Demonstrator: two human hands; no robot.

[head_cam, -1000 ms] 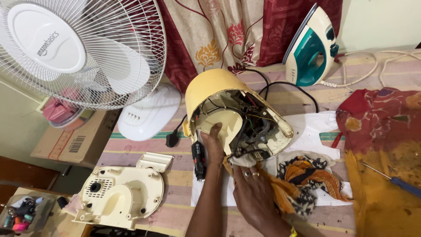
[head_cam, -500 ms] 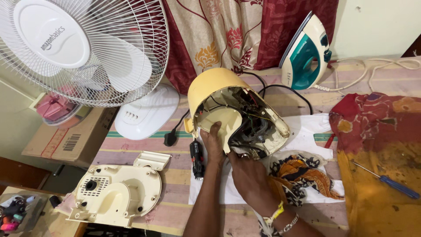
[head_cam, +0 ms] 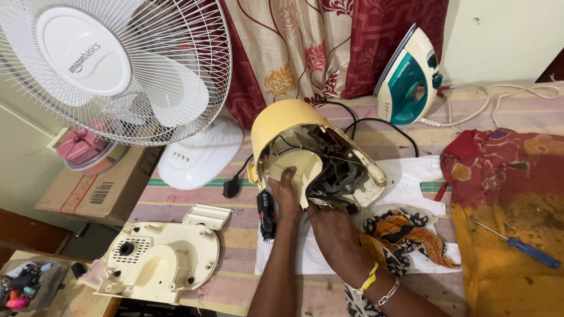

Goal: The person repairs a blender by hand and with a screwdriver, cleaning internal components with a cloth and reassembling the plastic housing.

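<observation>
The left hand [head_cam: 286, 194] is reaching into the open yellow appliance housing [head_cam: 294, 138] at the counter's centre, its fingers curling around the inner rim. The right hand [head_cam: 333, 235] is bracing the near edge, its fingers hidden under the wiring [head_cam: 338, 170], so their state cannot be told. Both hands should be steadying the shell clear of loose wires. Compared with the earlier frame, the housing is tilting slightly further left.

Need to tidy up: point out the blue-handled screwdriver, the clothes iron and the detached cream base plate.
blue-handled screwdriver [head_cam: 533, 252], head view, blue handle.
clothes iron [head_cam: 409, 82], head view, teal side.
detached cream base plate [head_cam: 158, 258], head view, flat middle.
</observation>
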